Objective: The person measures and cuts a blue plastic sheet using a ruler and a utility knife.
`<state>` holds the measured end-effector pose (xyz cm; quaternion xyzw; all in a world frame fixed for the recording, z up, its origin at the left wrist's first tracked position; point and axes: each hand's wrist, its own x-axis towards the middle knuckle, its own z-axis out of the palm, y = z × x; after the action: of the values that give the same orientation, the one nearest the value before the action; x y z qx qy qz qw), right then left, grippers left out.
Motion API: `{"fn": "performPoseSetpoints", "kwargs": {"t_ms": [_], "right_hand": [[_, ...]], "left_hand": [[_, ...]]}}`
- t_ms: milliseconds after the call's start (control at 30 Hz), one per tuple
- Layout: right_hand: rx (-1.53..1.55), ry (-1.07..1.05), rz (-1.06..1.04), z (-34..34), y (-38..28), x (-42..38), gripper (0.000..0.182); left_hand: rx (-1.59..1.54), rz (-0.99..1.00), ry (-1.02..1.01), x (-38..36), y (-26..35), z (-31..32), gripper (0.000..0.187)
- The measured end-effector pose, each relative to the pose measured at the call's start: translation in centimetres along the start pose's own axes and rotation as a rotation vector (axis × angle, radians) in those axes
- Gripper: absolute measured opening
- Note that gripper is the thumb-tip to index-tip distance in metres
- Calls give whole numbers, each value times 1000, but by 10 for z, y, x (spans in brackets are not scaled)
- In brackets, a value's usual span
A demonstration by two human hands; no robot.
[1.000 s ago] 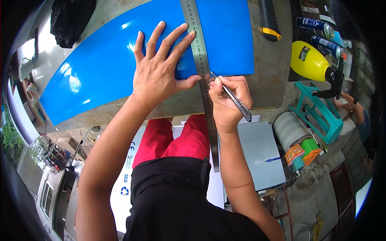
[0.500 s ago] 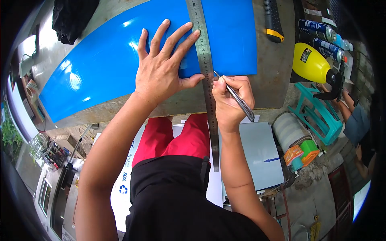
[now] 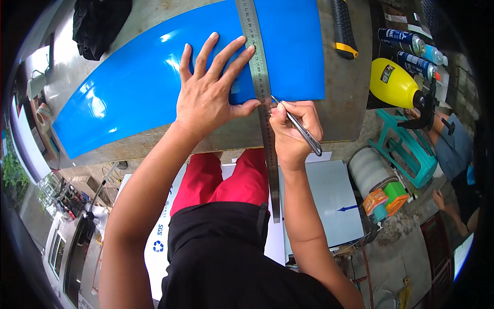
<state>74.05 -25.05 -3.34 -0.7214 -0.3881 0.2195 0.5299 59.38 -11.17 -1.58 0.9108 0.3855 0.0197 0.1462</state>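
Note:
A long metal ruler (image 3: 260, 67) lies across a glossy blue sheet (image 3: 139, 77) and reaches past the bench's near edge. My left hand (image 3: 208, 95) is spread flat on the sheet, its fingertips and thumb at the ruler's left edge. In my right hand (image 3: 296, 129) is a dark pen-like tool (image 3: 304, 133), gripped between thumb and fingers. Its thin pointed tip touches or nearly touches the blue sheet beside the ruler's right edge, near the sheet's lower edge.
The metal bench (image 3: 345, 110) carries a black-and-yellow handled tool (image 3: 343, 31) and a black cloth (image 3: 100, 26). A yellow spray bottle (image 3: 393, 82) and cans (image 3: 401, 41) stand at the right. Beyond a green stool (image 3: 406, 147) is another person (image 3: 453, 149).
The view has shifted slightly. Both hands hold nearly the same places along the ruler. At the far right, the other person has moved a little.

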Motion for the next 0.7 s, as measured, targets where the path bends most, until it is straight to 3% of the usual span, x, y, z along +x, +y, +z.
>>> {"fn": "performPoseSetpoints", "kwargs": {"t_ms": [167,233,300,367,433,500,567,700], "right_hand": [[58,33,81,0,-6,-3,11],[504,87,338,-14,-14,-3,12],[487,40,213,-34,-25,-7,6],[360,12,200,-56,-40,-20,17],[140,-60,211,-77,-48,-37,22],[-81,-174,500,-92,-55,-59,25],[-374,-324,380,-103,-30,-94,22],[-157,-536,560,-97,-18,-133,21]], "left_hand": [[1,7,11,0,-1,-1,98],[-5,4,1,0,-1,-2,98],[-2,10,19,-1,-1,-4,98],[-16,9,5,0,1,-6,98],[-24,13,17,0,1,-6,99],[-33,6,4,-1,0,-6,100],[-39,12,12,-1,1,-10,99],[-68,14,-1,-1,-1,-16,90]]}}
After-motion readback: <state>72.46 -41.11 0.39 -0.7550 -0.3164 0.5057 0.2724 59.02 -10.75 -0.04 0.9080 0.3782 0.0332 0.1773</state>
